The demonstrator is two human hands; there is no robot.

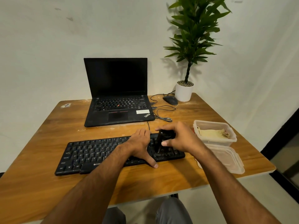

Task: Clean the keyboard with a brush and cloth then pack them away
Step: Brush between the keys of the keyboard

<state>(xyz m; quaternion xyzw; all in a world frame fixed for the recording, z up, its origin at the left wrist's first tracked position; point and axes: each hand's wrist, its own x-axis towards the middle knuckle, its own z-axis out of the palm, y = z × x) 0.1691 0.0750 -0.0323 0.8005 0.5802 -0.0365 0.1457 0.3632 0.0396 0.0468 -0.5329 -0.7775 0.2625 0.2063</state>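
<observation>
— How far along does the cleaning look?

— Early to middle, I'd judge. The right hand (179, 139) is closed around a black brush (162, 139), held upright with its lower end down among the keys at the right end of the keyboard (100, 152). The left hand (142, 146) lies flat and spread on the keyboard just left of the brush, thumb over the front edge onto the desk (48, 130), holding nothing and apparently steadying the board.

— And the cloth?

— A yellowish cloth (212, 132) sits folded inside the clear plastic container (215, 139), just right of the keyboard. So wiping looks not yet done, and the packing away is left too. The container's lid (229, 159) lies off, in front of it.

— Room to work?

— Left of the keyboard the desk is bare wood, plenty of space. To the right it's tight: container and lid sit close to the desk's right edge, the lid nearly at the corner. Behind the keyboard stand a laptop (118, 94), loose cables (161, 113), a mouse (169, 100) and a potted plant (184, 92), so long brush strokes backward risk snagging the cables.
</observation>
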